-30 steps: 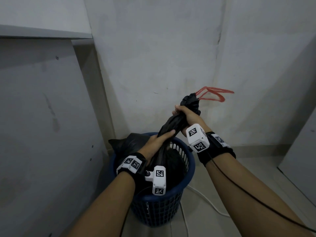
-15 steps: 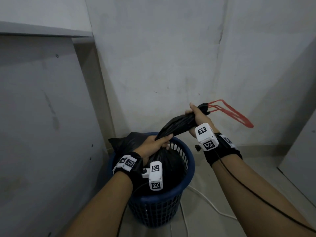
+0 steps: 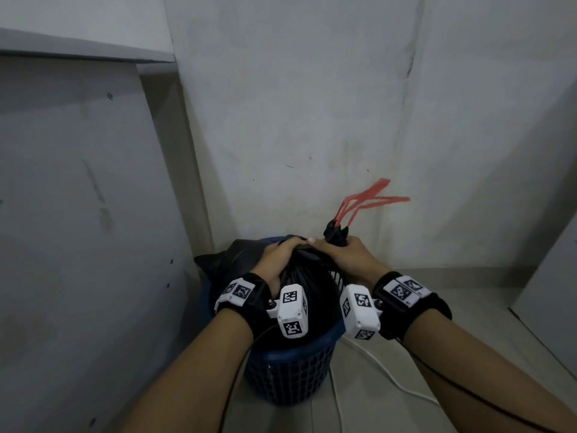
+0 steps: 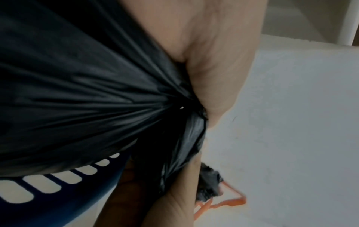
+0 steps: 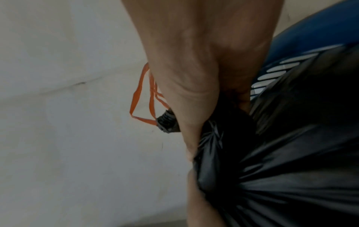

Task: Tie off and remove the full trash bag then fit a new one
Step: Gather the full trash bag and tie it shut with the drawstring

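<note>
Above the round blue plastic mesh basket (image 3: 290,379), the right hand (image 3: 346,257) grips the black plastic trash bag's (image 3: 309,295) gathered neck at 1 o'clock; the left hand (image 3: 281,254) clutches the bag's top. Loosening either grip risks the twist unwinding before knotting.

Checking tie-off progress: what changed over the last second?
The right hand brought the bag's twisted neck down from high above the basket to beside the left hand; the red drawstrings followed. Both hands keep gripping the black bag, still in the basket.
</note>
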